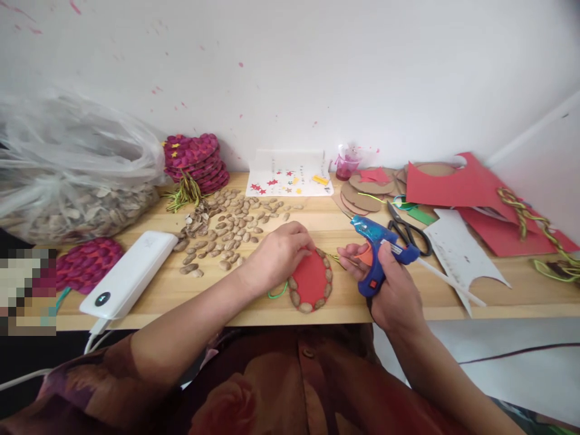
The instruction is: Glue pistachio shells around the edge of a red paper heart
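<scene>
A red oval piece [310, 279] lies near the table's front edge, with brown shell halves [327, 289] set along much of its rim. Over its upper left edge is my left hand [281, 251], fingers pinched together and touching the rim; what they hold is hidden. My right hand [394, 290] grips a blue hot glue gun [378, 248] just right of the oval, a finger at the orange trigger and the nozzle pointing up and left. From the gun's back sticks a white glue stick [453, 283]. Green string [278, 293] lies left of the oval.
Loose shells [231, 232] spread behind my left arm, beside a white power bank [129, 275] and a plastic bag of shells [77, 205]. Purple discs [197, 160] are stacked behind. Black scissors [410, 232], cardboard discs [362, 193], and red sheets [457, 181] lie right.
</scene>
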`<action>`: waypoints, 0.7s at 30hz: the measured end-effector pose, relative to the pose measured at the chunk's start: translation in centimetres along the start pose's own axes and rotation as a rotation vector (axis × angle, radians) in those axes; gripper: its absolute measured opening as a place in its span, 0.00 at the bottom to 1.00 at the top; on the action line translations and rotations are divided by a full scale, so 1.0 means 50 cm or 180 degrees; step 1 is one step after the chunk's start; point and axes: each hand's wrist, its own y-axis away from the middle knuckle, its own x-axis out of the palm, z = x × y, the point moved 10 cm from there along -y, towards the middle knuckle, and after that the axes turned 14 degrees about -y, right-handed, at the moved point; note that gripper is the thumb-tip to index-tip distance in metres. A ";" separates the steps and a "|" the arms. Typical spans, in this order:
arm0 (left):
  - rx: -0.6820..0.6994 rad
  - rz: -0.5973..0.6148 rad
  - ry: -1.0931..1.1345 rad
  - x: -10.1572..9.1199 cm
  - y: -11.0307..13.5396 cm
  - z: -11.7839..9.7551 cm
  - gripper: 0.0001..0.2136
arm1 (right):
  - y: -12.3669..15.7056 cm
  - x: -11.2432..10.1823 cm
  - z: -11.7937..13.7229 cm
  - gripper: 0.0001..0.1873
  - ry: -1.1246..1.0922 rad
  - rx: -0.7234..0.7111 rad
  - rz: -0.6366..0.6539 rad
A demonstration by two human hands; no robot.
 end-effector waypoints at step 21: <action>-0.0008 0.0791 0.0044 0.079 -0.070 0.013 0.11 | 0.008 0.001 -0.047 0.21 -0.0241 0.0495 -0.0006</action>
